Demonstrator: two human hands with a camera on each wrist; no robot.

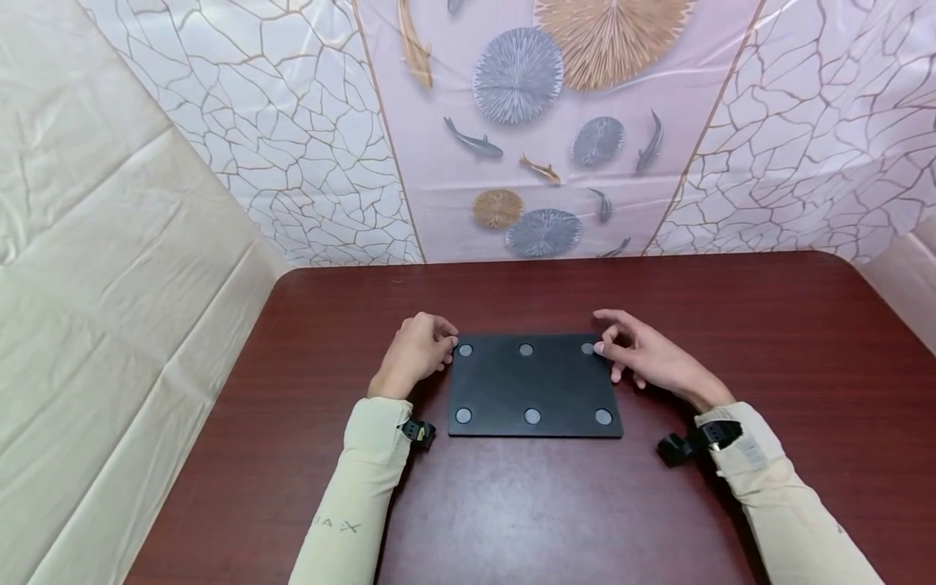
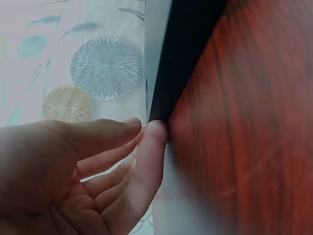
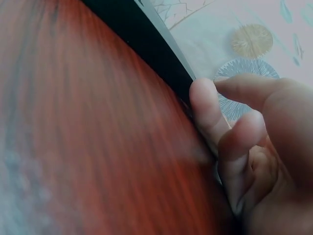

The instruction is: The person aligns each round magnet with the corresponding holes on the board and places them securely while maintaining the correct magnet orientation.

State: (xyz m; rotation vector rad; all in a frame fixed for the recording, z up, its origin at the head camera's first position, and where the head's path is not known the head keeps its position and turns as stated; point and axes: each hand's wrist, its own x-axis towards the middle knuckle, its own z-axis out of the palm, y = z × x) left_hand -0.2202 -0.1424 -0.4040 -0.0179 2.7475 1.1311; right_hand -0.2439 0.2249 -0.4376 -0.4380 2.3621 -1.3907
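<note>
A thin black rectangular board [image 1: 531,382] with several grey round discs along its long sides lies on the table. At its far left corner my left hand [image 1: 418,351] holds the edge, thumb toward the top face. The left wrist view has a fingertip [image 2: 155,131] of that hand against the board's black side [image 2: 183,54]. My right hand [image 1: 651,357] holds the far right corner, its thumb over the top near a disc and its index finger stretched beyond the far edge. In the right wrist view a fingertip [image 3: 203,90] meets the board's side [image 3: 146,49].
The dark red-brown wooden table [image 1: 534,512] runs to a patterned wall covering [image 1: 453,211] at the back. Pale cloth [image 1: 110,284] hangs along the left side. Each wrist carries a strapped black camera, the right one [image 1: 676,448] close to the tabletop.
</note>
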